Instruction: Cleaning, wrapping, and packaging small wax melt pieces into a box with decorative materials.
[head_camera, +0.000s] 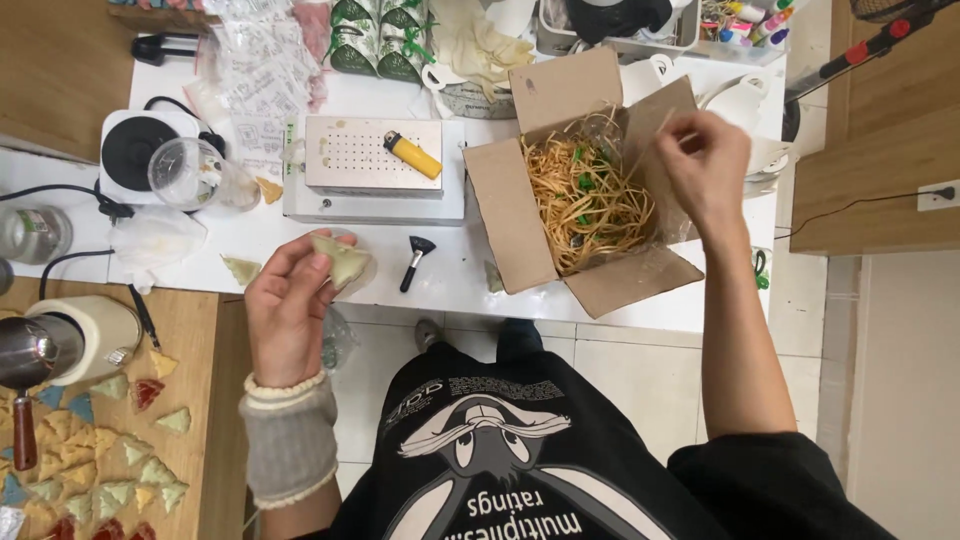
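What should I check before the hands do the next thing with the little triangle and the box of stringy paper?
1. Left hand holds the pale triangle piece: ok.
2. Right hand pinches strands of paper shred: ok.
3. Cardboard box flaps open: ok.
4. Box fully on the white table: not ok, one flap overhangs the edge.
5. Yellow lighter lies away from the shred: ok.
6. Triangle piece undamaged: cannot tell.

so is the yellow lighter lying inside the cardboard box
No, the yellow lighter lies on top of the white perforated box, left of the open cardboard box that holds straw-like shreds.
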